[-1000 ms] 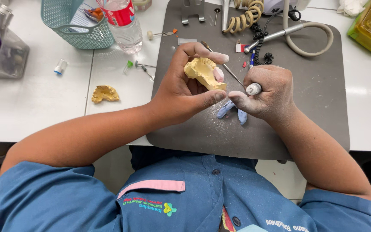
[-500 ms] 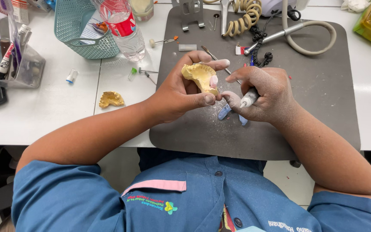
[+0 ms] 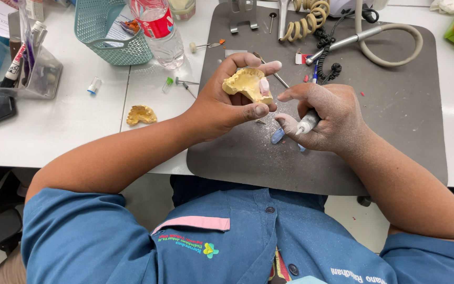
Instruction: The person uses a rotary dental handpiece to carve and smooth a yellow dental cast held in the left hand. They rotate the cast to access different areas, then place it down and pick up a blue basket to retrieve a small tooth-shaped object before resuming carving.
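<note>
My left hand [image 3: 226, 102] grips a yellow plaster dental cast [image 3: 247, 84] with a small pink patch on it, holding it up over the dark grey mat [image 3: 395, 121]. My right hand [image 3: 326, 117], dusted with white powder, is closed around a slim rotary handpiece [image 3: 306, 124] just right of the cast. Its tip points toward the cast; the very tip is hidden by my fingers. A second yellow cast [image 3: 141, 114] lies on the white table to the left.
A teal basket [image 3: 112, 31] and a clear plastic bottle [image 3: 160, 31] stand at the back left. A clear holder with pens [image 3: 27, 68] is at the far left. Coiled cables and a grey hose [image 3: 390, 44] lie at the mat's back. Small burs [image 3: 182, 84] lie near the bottle.
Both hands sit slightly lower and further right in view as the camera shifted. The cast has turned a little in my left hand; the handpiece stays beside it.
</note>
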